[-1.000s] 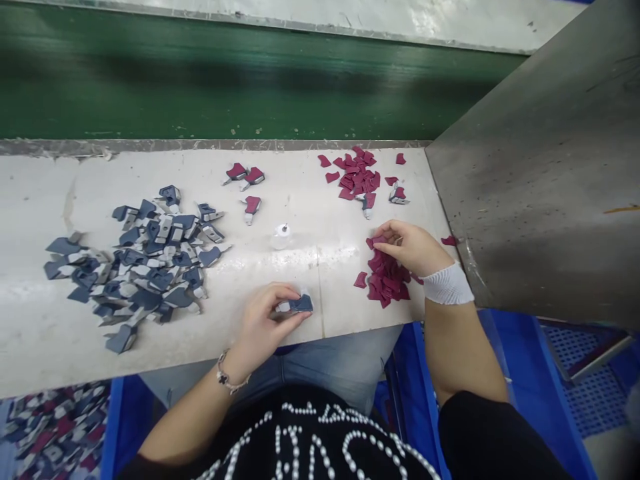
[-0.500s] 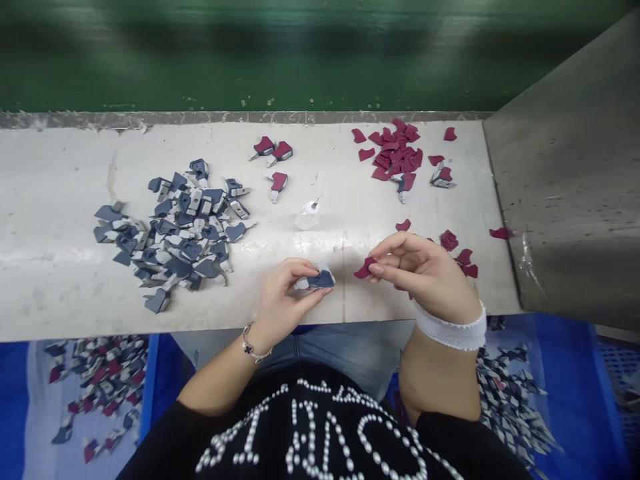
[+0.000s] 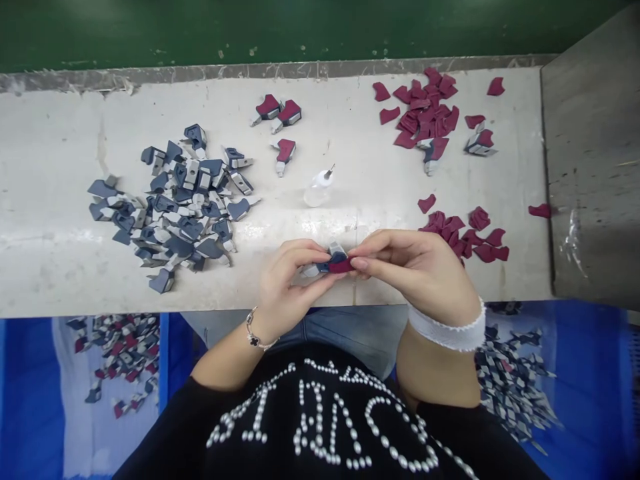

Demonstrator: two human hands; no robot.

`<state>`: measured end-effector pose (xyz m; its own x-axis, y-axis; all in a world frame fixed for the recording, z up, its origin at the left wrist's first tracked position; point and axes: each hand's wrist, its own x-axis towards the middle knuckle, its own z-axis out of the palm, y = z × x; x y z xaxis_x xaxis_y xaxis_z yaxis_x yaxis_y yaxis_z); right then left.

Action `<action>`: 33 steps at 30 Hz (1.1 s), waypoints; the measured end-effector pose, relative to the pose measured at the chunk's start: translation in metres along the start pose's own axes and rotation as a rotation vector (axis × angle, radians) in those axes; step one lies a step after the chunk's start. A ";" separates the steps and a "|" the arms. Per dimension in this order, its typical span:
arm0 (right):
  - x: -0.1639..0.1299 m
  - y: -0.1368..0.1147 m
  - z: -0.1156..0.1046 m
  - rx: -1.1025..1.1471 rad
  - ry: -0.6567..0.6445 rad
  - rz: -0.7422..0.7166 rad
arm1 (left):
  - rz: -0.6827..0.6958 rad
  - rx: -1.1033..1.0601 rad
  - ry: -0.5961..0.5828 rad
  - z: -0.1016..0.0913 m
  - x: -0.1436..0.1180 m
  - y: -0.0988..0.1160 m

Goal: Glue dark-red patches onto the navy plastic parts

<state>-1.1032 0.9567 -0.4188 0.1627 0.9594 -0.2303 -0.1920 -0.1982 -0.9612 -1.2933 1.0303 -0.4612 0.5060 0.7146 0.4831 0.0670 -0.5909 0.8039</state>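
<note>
My left hand (image 3: 287, 280) pinches a small blue-and-grey piece (image 3: 330, 259) near the front edge of the white table (image 3: 50, 267). My right hand (image 3: 415, 270) holds a small maroon piece (image 3: 341, 266) pressed against that blue piece, so both hands meet at the middle. A pile of blue-grey pieces (image 3: 175, 203) lies to the left. Loose maroon pieces (image 3: 470, 233) lie just right of my right hand, and another maroon pile (image 3: 425, 113) sits at the back right.
Three joined maroon-topped pieces (image 3: 280, 123) lie at the back centre. A small clear bottle (image 3: 317, 190) lies on its side mid-table. A grey metal panel (image 3: 590, 173) borders the right. Blue bins (image 3: 30, 400) with mixed pieces sit below on both sides.
My right hand lifted a maroon piece from the pile and carried it left to the blue piece in my left hand. The view tilted downward.
</note>
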 end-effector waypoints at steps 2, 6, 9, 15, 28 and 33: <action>0.000 0.000 0.001 -0.032 0.029 0.017 | 0.015 0.017 -0.016 0.000 0.001 0.001; -0.001 -0.003 0.003 -0.112 0.039 0.037 | 0.044 0.071 -0.042 -0.002 0.002 0.002; -0.001 -0.007 0.003 -0.169 0.046 0.044 | 0.088 0.101 -0.057 -0.003 0.004 0.000; 0.001 -0.010 0.001 -0.168 -0.025 0.040 | 0.108 0.065 -0.079 -0.005 0.007 0.001; -0.004 -0.019 0.000 -0.206 -0.252 -0.015 | 0.153 -0.003 -0.117 -0.009 0.011 0.013; -0.005 -0.022 0.003 -0.222 -0.252 -0.025 | 0.198 0.134 -0.125 -0.011 0.006 0.020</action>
<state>-1.1024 0.9567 -0.3961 -0.0847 0.9784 -0.1884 0.0295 -0.1866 -0.9820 -1.2988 1.0266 -0.4384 0.6220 0.5332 0.5735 0.0649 -0.7650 0.6408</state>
